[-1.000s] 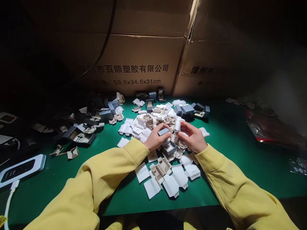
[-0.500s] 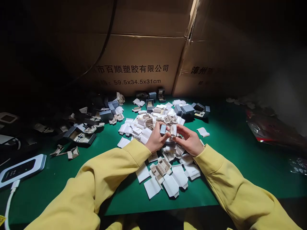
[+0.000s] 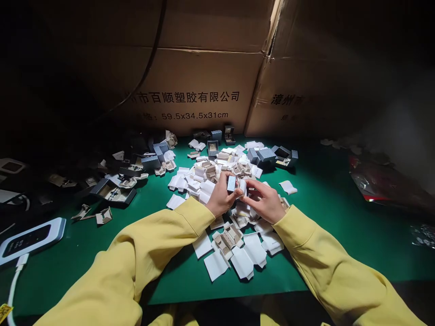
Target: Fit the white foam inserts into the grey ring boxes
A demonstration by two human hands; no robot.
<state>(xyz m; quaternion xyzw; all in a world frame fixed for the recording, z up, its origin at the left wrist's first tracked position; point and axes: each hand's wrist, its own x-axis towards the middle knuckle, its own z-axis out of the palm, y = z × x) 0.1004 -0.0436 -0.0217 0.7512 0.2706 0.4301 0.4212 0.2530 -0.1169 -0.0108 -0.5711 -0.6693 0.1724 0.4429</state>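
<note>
In the middle of the table, my left hand (image 3: 219,197) is closed around a small blue-grey box (image 3: 231,183). A white folded card piece (image 3: 242,187) stands right beside the box, pinched by the fingers of my right hand (image 3: 267,200). My left thumb reaches to the lower edge of the card, and I cannot tell whether card and box touch. Below and behind both hands spreads a pile of white and grey-brown folded card inserts (image 3: 204,185). An unfolded insert (image 3: 227,240) lies nearest to me.
Blue-grey boxes (image 3: 267,156) stand behind the pile, and an open dark box (image 3: 113,192) sits at the left with card pieces around it. A white device (image 3: 32,240) with a cable lies at the left edge. Large cartons (image 3: 190,72) wall off the back. Plastic bags (image 3: 387,183) lie right.
The white card piece has turned and come slightly left, closer to the box. My right hand has shifted a little left and down with it. My left hand stays nearly still.
</note>
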